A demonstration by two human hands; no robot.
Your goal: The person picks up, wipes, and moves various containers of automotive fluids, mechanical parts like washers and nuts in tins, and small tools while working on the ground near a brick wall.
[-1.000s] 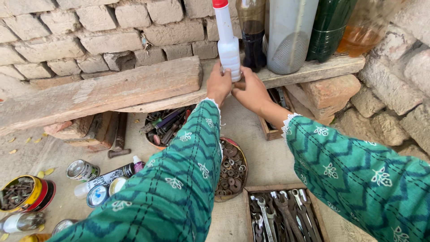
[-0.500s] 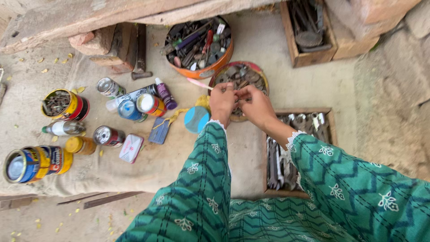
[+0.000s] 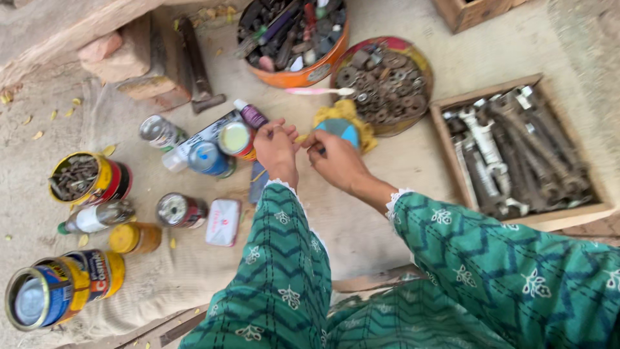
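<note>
Going left to right across the sandy cloth on the ground, the open yellow and red tin of rusty nails (image 3: 82, 178) and the clear bottle with a green cap (image 3: 93, 218) lie far left, then the small white and red flat tin (image 3: 223, 222) and the cluster of spray cans with blue and yellow lids (image 3: 213, 147). Since a second ago the view has dropped from the plank shelf with its white bottle to the ground, and both hands have come down with it. The left hand (image 3: 276, 150) now sits just right of the cans, its fingers (image 3: 279, 126) pinched together towards the other hand. The right hand (image 3: 337, 161) meets it above the round blue lid on a yellow rag (image 3: 343, 127), fingers closed; whether they grip something small between them I cannot tell. Further right lie the round tin of rusty washers (image 3: 385, 83) and the wooden tray of spanners (image 3: 522, 150), both untouched
</note>
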